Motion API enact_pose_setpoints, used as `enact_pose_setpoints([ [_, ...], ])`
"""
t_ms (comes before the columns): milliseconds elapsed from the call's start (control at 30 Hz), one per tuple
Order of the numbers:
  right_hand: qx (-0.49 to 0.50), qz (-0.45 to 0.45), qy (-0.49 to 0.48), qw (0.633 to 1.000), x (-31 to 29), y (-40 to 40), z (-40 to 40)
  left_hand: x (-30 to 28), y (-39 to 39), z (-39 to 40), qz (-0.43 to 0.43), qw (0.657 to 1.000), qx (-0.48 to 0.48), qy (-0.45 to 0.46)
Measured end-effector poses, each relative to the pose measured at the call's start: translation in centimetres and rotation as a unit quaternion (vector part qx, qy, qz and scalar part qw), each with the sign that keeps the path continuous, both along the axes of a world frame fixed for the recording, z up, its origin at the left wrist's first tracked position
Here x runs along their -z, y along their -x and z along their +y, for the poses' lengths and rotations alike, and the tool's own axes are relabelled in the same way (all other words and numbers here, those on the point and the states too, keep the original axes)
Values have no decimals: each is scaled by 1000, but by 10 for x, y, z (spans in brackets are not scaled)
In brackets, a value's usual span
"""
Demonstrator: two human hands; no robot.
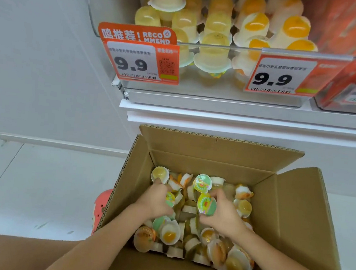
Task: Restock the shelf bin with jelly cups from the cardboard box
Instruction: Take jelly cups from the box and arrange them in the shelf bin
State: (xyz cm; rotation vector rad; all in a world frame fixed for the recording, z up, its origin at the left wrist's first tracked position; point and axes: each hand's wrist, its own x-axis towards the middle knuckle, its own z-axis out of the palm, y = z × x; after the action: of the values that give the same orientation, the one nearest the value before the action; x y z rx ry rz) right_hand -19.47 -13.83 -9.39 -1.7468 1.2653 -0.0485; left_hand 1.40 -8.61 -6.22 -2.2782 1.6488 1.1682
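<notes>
Both hands down in the cardboard box [291, 215]

Left hand [156, 199] and right hand [221, 212] each curl fingers around jelly cups [206, 204] (green lids showing)

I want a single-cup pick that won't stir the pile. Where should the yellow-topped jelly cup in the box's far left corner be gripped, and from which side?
Probably from above: the yellow-topped jelly cup lies dome up with its dome exposed. Pinch across the dome, above its white rim, fingers near and far, since the cardboard box wall crowds its left side.
</notes>
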Motion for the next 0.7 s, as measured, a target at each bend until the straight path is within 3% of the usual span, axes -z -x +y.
enact_pose_setpoints([
  [167,-59,-54,77,994,-99,-11,-24,-91,12,-24,78,988,46,126],
  [433,-108,-140,185,967,-291,10,-31,-251,21,-8,171,941,30,290],
  [533,-127,-174,220,951,-325,12,-21,-272,34,2,237,907,-31,346],
  [700,-72,-289,142,944,-335,15,-10,-282,48,6,297,855,-71,418],
])
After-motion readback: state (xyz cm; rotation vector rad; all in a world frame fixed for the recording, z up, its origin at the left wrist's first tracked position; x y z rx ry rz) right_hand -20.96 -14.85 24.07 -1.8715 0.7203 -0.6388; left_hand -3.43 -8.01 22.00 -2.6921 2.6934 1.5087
